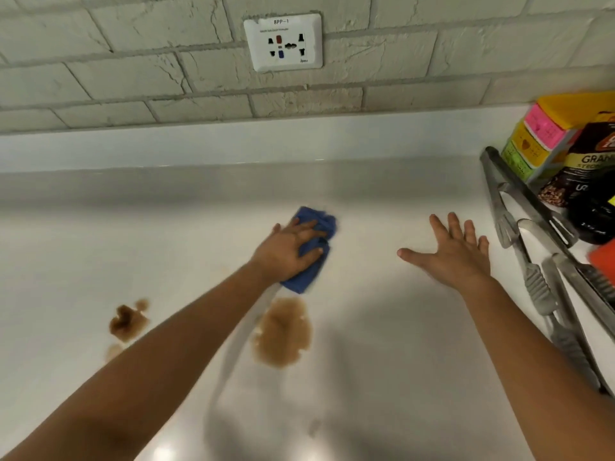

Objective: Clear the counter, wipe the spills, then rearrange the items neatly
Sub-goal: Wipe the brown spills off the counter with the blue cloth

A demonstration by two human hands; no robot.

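My left hand (289,251) lies on top of a crumpled blue cloth (314,251) on the white counter (382,344), fingers spread over it and pressing it down. Just below the cloth is a large light-brown spill (283,331). A smaller, darker brown spill (128,322) sits further left, with a faint patch under it. My right hand (456,251) rests flat on the bare counter to the right, fingers straight and spread, holding nothing.
Along the right edge lie several metal tongs (529,234). Behind them stand a dark coffee pouch (589,191) and a stack of pink, yellow and green boxes (535,141). A wall socket (283,41) sits in the brick wall above the counter's back ledge.
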